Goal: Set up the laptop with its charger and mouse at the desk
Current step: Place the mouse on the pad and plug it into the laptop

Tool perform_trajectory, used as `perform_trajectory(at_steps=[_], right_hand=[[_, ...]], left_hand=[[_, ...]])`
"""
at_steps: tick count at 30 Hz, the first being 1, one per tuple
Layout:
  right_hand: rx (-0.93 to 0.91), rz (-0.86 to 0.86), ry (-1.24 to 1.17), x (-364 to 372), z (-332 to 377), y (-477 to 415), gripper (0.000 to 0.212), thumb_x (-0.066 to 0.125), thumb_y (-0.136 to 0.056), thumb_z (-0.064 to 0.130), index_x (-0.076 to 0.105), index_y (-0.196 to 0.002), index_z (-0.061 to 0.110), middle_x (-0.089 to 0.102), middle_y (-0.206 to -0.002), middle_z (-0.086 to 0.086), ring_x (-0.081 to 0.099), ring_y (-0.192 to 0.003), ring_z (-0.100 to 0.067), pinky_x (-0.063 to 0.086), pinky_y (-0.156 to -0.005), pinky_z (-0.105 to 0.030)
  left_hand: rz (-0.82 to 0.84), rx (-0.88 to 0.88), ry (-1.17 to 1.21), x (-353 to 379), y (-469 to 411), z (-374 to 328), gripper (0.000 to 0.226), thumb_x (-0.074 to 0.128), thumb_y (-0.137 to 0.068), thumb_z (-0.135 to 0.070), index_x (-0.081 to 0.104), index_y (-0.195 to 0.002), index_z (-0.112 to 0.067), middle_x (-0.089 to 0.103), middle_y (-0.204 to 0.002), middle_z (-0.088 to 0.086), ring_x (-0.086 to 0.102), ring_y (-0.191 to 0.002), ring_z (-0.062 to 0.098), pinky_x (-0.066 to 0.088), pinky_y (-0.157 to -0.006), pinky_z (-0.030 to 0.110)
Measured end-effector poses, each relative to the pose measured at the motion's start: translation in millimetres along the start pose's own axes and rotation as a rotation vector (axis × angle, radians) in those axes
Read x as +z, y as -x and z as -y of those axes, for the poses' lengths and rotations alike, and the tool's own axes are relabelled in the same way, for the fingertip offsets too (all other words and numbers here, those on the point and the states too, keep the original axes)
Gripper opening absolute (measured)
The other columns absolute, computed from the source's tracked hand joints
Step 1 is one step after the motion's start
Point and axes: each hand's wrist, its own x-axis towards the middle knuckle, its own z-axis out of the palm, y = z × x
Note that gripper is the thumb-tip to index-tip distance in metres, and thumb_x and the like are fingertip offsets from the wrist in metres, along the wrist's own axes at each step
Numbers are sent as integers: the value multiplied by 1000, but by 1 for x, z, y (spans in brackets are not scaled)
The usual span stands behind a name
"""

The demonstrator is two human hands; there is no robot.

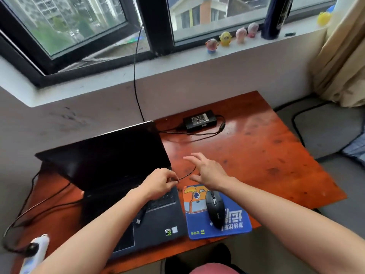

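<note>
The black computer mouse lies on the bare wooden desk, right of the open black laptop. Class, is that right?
No. In the head view the black computer mouse lies on the blue cartoon-printed mouse pad, not on the bare reddish wooden desk. It is right of the open black laptop.

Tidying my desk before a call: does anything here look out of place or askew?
Two things. A black USB plug sits loose over the black laptop's palm rest, plugged into nothing, below the left hand, whose grip pinches a thin black cable. The blue cartoon-printed mouse pad lies rotated, its print upside down from the seat.
</note>
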Motion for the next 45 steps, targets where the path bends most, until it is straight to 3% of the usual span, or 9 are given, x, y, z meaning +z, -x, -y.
perform_trajectory(at_steps=[8,12,15,19,23,27,35,42,45], right_hand=[[115,-134,-450,-10,-26,-15,26,62,-92,27,70,-71,15,70,-66,0,66,-63,-16,54,-66,-38],[297,-119,-325,-24,-48,-15,23,63,-91,29,74,-77,15,72,-68,0,70,-68,-18,54,-70,-33],[394,-55,-123,-33,-45,-12,28,63,-90,34,68,-116,24,70,-113,-3,67,-100,-26,49,-87,-33],[174,-146,-67,-43,3,-17,56,64,-81,28,48,-135,38,49,-139,7,66,-88,-20,51,-86,-34],[31,82,-661,-52,68,-23,53,60,-75,3,61,-123,26,70,-111,-4,64,-60,-5,47,-53,-22],[27,318,-1110,-63,94,-23,15,62,-81,10,72,-91,15,74,-90,-4,67,-64,-14,45,-48,-20],[523,-498,-1391,-114,17,-37,30,53,-98,31,57,-72,16,34,-46,9,26,-37,-5,23,-47,-20],[598,-565,-1107,-123,6,-39,43,58,-95,14,47,-136,15,56,-114,-8,61,-67,-18,45,-53,-25],[484,-594,-882,-109,32,-35,33,59,-89,2,60,-121,10,62,-115,-15,62,-67,-18,46,-51,-20]], left_hand=[[14,-159,-12,-28,44,51,14,70,-78,-34,65,-87,-25,55,-67,-13,55,-67,8,46,-64,23],[-140,-224,473,-51,56,63,17,69,-85,-32,70,-76,-18,52,-52,-9,43,-49,7,37,-48,20],[-215,-165,727,-70,53,56,16,63,-90,-18,73,-81,-11,45,-54,-1,36,-48,11,32,-45,23],[-256,-78,837,-91,45,44,12,68,-87,-14,74,-82,-4,45,-55,3,37,-47,9,37,-45,25],[-346,-74,750,-108,34,36,10,73,-83,-17,75,-79,-9,52,-52,-2,43,-43,13,40,-41,24],[-481,-75,531,-123,29,36,9,75,-81,-21,74,-72,-21,59,-58,4,46,-34,4,37,-35,16],[-328,-94,706,-159,47,81,21,72,-79,-33,73,-68,-16,49,-49,-7,44,-46,4,45,-56,22],[-141,52,1193,-185,37,50,16,50,-95,-12,63,-87,-7,53,-59,5,47,-54,15,44,-63,30],[-84,98,1043,-194,21,21,11,54,-95,-16,61,-87,-12,68,-74,11,55,-62,15,42,-63,25]])
